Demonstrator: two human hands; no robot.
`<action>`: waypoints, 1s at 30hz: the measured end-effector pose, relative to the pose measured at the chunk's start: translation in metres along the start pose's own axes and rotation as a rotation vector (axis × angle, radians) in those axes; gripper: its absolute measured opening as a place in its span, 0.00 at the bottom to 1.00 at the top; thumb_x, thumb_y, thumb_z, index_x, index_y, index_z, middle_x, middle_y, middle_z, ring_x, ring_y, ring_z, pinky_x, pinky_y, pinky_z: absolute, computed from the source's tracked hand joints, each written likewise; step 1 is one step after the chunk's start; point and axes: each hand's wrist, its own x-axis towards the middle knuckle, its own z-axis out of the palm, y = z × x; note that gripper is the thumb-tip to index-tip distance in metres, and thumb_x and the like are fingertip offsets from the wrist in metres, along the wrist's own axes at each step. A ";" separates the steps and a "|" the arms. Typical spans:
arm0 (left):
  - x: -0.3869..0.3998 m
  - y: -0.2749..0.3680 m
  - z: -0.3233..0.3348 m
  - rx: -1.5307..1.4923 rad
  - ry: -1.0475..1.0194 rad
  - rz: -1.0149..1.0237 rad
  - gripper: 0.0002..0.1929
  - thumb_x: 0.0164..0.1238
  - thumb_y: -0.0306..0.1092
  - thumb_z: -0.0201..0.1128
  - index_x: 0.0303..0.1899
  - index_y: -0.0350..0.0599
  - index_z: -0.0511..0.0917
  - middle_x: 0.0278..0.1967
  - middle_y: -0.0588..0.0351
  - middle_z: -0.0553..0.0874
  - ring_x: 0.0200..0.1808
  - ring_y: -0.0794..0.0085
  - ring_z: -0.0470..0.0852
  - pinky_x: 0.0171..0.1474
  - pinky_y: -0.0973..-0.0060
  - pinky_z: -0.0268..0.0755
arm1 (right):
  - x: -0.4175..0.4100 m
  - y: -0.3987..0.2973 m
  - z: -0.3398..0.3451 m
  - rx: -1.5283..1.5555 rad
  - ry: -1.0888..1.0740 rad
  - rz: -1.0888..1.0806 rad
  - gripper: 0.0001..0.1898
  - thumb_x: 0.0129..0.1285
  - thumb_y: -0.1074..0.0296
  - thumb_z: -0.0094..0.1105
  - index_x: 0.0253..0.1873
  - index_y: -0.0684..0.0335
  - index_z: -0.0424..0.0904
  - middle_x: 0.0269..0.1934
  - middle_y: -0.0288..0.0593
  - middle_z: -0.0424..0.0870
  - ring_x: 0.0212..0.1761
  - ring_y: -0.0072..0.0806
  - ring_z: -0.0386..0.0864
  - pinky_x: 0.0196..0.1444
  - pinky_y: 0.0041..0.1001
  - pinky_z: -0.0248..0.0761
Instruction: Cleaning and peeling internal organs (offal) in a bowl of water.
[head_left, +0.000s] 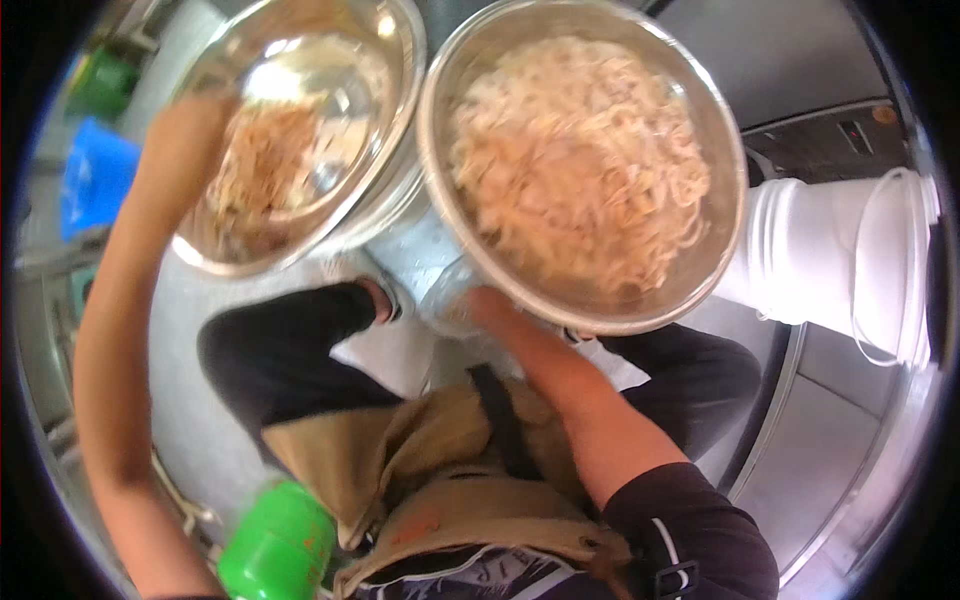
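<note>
A large stainless steel bowl (577, 319) holds a heap of pale shredded food (585, 157). To its left, a second steel bowl (379, 165) is tilted and contains a smaller pile of similar shreds (266, 154). My left hand (199, 116) is at the left side of that second bowl, blurred; whether its fingers grip the rim or the shreds is unclear. Low between the bowls, my right hand (489, 304) reaches down beside a clear plastic bag or container (446, 300). Its fingers are blurred, and any grip is hard to make out.
White plastic buckets (817, 255) with a wire handle stand at the right, against dark appliance panels (757, 60). A green container (277, 544) is at my lower left. Farther left is a blue plastic item (97, 176). My bent knees flank the pale floor (180, 337).
</note>
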 end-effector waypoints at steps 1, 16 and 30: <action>-0.008 0.013 -0.015 0.048 -0.038 -0.012 0.18 0.53 0.27 0.67 0.49 0.37 0.80 0.41 0.41 0.84 0.46 0.46 0.81 0.52 0.58 0.73 | 0.004 -0.026 -0.012 0.038 0.077 -0.007 0.15 0.60 0.70 0.51 0.49 0.70 0.78 0.48 0.61 0.81 0.47 0.53 0.81 0.53 0.45 0.73; 0.076 0.285 -0.042 -0.436 -0.072 0.553 0.08 0.51 0.29 0.62 0.34 0.42 0.82 0.34 0.50 0.83 0.38 0.53 0.83 0.43 0.59 0.76 | -0.261 -0.080 -0.230 0.035 0.011 -0.040 0.17 0.66 0.65 0.49 0.56 0.64 0.75 0.50 0.55 0.81 0.43 0.49 0.82 0.45 0.45 0.75; 0.083 0.212 -0.194 -1.235 -0.163 0.285 0.09 0.69 0.30 0.56 0.30 0.36 0.76 0.25 0.57 0.82 0.25 0.76 0.83 0.26 0.78 0.76 | -0.264 -0.074 -0.415 0.146 1.211 -0.504 0.13 0.64 0.65 0.59 0.46 0.70 0.78 0.32 0.44 0.83 0.28 0.26 0.79 0.33 0.27 0.73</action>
